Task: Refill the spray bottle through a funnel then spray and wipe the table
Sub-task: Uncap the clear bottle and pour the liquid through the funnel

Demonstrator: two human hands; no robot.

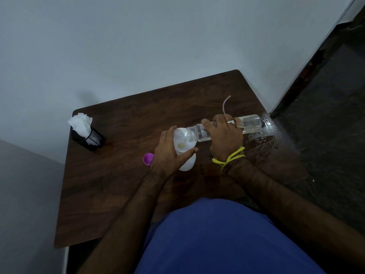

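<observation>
Dark wood-grain table [110,184]. Your right hand [225,137] wraps clear plastic bottle [250,123], tipped sideways into white funnel [182,141]; left hand [169,153] cups funnel rim.

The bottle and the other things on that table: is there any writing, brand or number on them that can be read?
None can be read.
Clear bottle, tipped in the right hand: no label visible.
White funnel, held by the left hand: plain.
Purple cap: plain.
Black mesh holder with tissues: no text.
</observation>
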